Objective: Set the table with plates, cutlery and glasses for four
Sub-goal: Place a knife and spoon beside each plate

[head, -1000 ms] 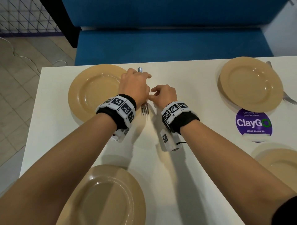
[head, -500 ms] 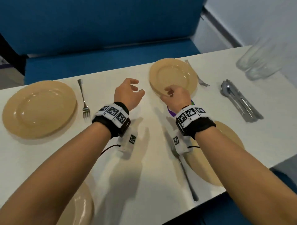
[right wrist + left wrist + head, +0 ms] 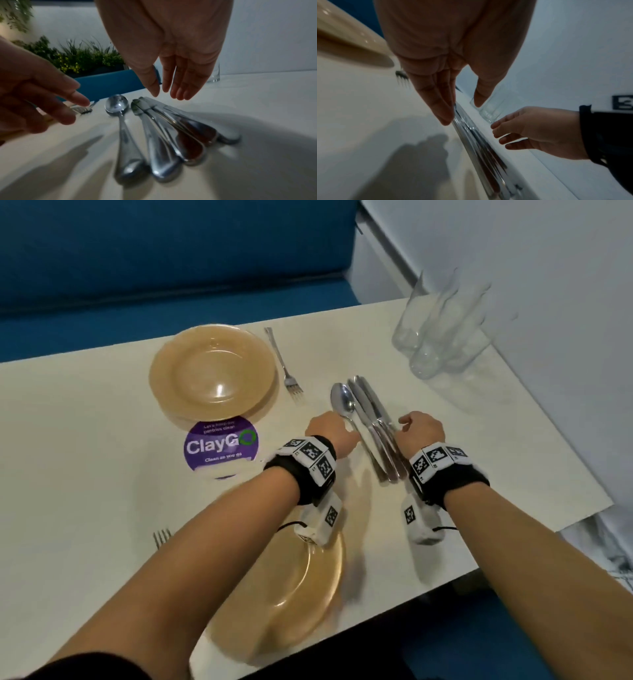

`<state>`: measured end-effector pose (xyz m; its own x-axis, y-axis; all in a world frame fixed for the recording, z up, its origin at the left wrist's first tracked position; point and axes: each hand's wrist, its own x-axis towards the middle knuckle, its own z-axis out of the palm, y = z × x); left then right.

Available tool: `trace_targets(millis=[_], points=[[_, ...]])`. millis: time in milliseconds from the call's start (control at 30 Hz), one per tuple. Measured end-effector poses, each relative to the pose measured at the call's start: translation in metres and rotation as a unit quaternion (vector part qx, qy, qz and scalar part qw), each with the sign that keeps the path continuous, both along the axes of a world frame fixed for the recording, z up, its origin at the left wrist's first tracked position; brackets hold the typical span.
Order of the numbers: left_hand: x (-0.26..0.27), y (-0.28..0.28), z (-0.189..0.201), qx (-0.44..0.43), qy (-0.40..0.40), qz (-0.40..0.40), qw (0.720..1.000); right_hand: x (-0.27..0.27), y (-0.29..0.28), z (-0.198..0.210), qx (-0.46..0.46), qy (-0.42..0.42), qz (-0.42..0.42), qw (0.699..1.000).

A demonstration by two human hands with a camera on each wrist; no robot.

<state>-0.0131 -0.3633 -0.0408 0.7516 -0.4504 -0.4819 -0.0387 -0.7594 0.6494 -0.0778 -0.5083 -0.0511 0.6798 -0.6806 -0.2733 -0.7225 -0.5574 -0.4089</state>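
A pile of cutlery (image 3: 371,426), one spoon (image 3: 117,104) and several knives (image 3: 154,121), lies on the white table (image 3: 85,474) between my hands. My left hand (image 3: 330,431) hovers at the spoon's handle, fingers straight (image 3: 462,112); whether a fingertip touches the metal I cannot tell. My right hand (image 3: 419,428) hangs open just above the knives (image 3: 167,95), holding nothing. A tan plate (image 3: 212,371) with a fork (image 3: 284,368) to its right sits at the far side. A second tan plate (image 3: 291,594) lies under my left forearm, with fork tines (image 3: 162,537) showing to its left.
Several clear glasses (image 3: 442,326) stand bunched at the far right corner by the wall. A purple ClayGo sticker (image 3: 221,445) lies between the two plates. A blue bench (image 3: 171,285) runs behind the table. The table's right edge (image 3: 548,508) is close to my right wrist.
Both hands left the fork beside the far-left plate and swung right to the cutlery pile. The view turned right with them; that plate is out of sight.
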Motion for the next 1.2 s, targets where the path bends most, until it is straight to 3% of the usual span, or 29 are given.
trace_targets(millis=[167,433,833,1000,1200], points=[[0.001,-0.039,-0.024,0.066,0.003,0.047,0.997,0.006,-0.017,-0.019,0.013,0.020,0.063,0.998],[0.007,-0.069,-0.043,0.083,0.011,0.094,0.992,0.009,-0.033,-0.019,0.042,0.031,0.069,0.996],[0.000,-0.113,-0.036,0.055,0.041,0.062,0.996,0.011,-0.080,-0.006,0.062,0.061,0.058,0.994],[-0.007,-0.103,-0.031,0.049,0.071,0.094,0.992,0.002,-0.095,0.001,0.079,0.065,0.070,0.992],[-0.022,-0.052,0.000,-0.029,0.084,0.210,0.974,-0.010,-0.063,0.017,0.148,0.054,0.149,0.976]])
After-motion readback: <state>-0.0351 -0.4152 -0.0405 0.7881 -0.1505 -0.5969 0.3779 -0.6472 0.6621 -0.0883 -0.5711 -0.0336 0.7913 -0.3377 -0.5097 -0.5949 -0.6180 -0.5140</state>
